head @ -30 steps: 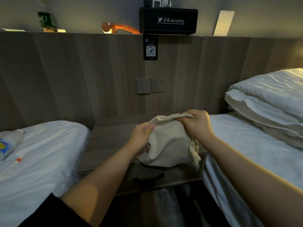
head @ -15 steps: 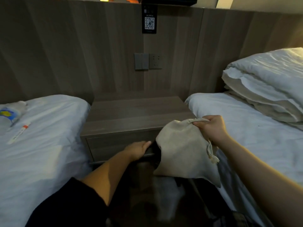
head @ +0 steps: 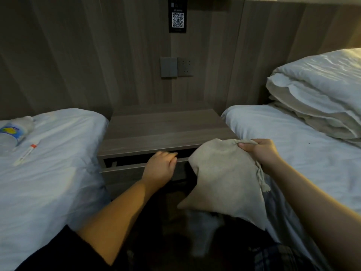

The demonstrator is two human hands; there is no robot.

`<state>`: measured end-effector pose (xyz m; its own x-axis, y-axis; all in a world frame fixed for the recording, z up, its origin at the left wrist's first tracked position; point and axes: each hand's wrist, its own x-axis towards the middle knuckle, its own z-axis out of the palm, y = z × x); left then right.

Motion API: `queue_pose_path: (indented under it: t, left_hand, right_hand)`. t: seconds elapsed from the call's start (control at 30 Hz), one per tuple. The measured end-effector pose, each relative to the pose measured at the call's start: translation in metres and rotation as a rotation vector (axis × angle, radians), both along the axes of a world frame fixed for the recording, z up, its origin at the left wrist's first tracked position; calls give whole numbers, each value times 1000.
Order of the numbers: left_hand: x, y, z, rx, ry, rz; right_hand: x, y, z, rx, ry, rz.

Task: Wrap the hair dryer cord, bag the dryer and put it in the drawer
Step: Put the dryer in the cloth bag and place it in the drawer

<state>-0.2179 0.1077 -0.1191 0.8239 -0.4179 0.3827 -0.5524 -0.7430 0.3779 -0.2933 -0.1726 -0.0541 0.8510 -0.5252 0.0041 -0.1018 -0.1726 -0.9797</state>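
Observation:
A beige cloth drawstring bag hangs full in front of the nightstand's right side; the hair dryer inside is hidden. My right hand pinches the bag's gathered neck at its top right. My left hand curls over the top edge of the wooden drawer, which stands pulled out a little, showing a dark gap beneath the nightstand top. The bag covers the drawer's right end.
White beds flank the nightstand. The left bed carries a plastic water bottle and a thin pen-like stick. Folded white duvets are stacked on the right bed. A switch and socket sit on the wooden headboard wall.
Both hands held the bag over the nightstand a second ago. My left hand let go, dropped to the drawer front and pulled it out slightly. My right hand carried the bag down and right.

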Motion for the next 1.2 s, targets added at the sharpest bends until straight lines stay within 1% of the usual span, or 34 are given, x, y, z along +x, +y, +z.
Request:
queue_pose_path:
  t: [0.07,0.1,0.2,0.3,0.37,0.4,0.47,0.5,0.53,0.63,0.77,0.87,0.93,1.03,1.07,1.2]
  left_hand:
    - [6,1,10,-36,355,145]
    - [10,3,16,-60,452,168]
    - [15,11,32,-186,633,73]
    - [11,20,32,-410,969,-2]
    - [10,24,31,-464,1178,-30]
    - [12,26,30,-542,1300,-82]
    - [16,27,30,-827,1519,-184]
    - [16,28,30,-947,1570,-212]
    - [16,27,30,-1014,1591,-220]
    - [13,22,28,-1071,1629,-147]
    - [9,23,22,-1238,1696,7]
    - [6,19,16,-1299,1676,102]
    - [5,17,13,-1291,1634,176]
    - [1,10,13,-1220,1625,246]
    - [-1,7,13,-1195,1625,248]
    - [-5,-13,10,-1035,1616,215]
  right_hand:
    - [-2,3,3,115,-4,9]
    - [-1,3,4,190,-12,6]
    - [6,2,5,430,16,-15]
    - [20,4,3,582,82,62]
    - [28,9,0,602,129,106]
    - [32,11,-3,588,154,113]
    - [38,17,-10,556,222,102]
    - [39,20,-13,536,265,77]
    - [39,23,-16,523,304,43]
    - [34,33,-22,531,386,-7]
    - [27,37,-26,555,387,-38]
    - [27,34,-30,545,428,-91]
    - [29,31,-36,572,435,-123]
    - [32,32,-43,600,422,-160]
    - [32,34,-43,599,416,-161]
    - [36,42,-46,698,401,-217]
